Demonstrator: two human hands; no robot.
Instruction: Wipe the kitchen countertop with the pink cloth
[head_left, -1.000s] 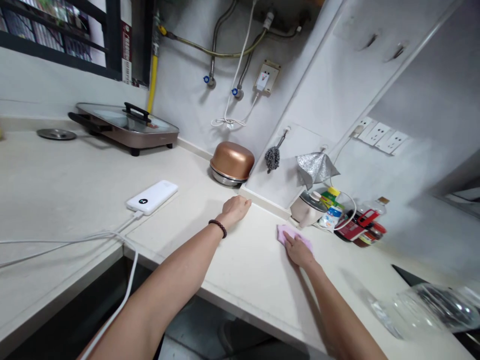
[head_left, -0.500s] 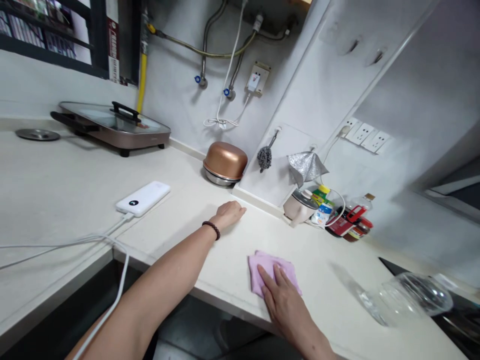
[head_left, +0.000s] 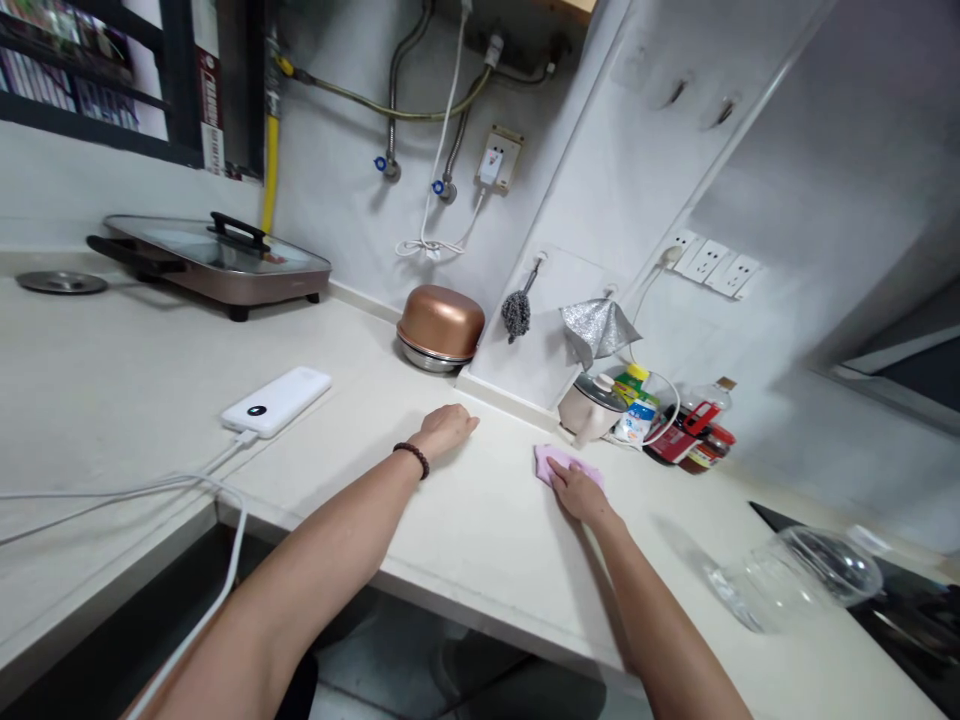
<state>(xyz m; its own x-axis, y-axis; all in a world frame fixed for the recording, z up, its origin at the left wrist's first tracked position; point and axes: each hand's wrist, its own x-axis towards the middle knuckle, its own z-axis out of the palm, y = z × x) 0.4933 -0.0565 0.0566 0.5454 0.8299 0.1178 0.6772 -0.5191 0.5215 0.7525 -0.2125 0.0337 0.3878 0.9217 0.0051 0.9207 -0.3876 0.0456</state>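
My right hand (head_left: 579,492) presses a folded pink cloth (head_left: 541,464) against the pale countertop (head_left: 465,525), close to the small cream pot (head_left: 589,412). Fingers lie over the cloth and cover part of it. Further left, my left hand (head_left: 444,430) rests on the counter in a loose fist, with a dark beaded bracelet (head_left: 415,458) at the wrist. Nothing shows in it. Behind that hand sits a copper-coloured domed lid or bowl (head_left: 441,318) over a metal base.
A white power bank (head_left: 281,398) with a cable (head_left: 180,482) lies left, before an electric pan (head_left: 251,280) with a glass lid. Bottles and packets (head_left: 679,440) stand by the wall. A clear plastic bottle (head_left: 787,585) lies right, by the black hob (head_left: 900,640).
My right hand has slid the pink cloth away from the front edge, toward the wall and the cream pot. My left hand stays in place on the counter. The view has shifted slightly.
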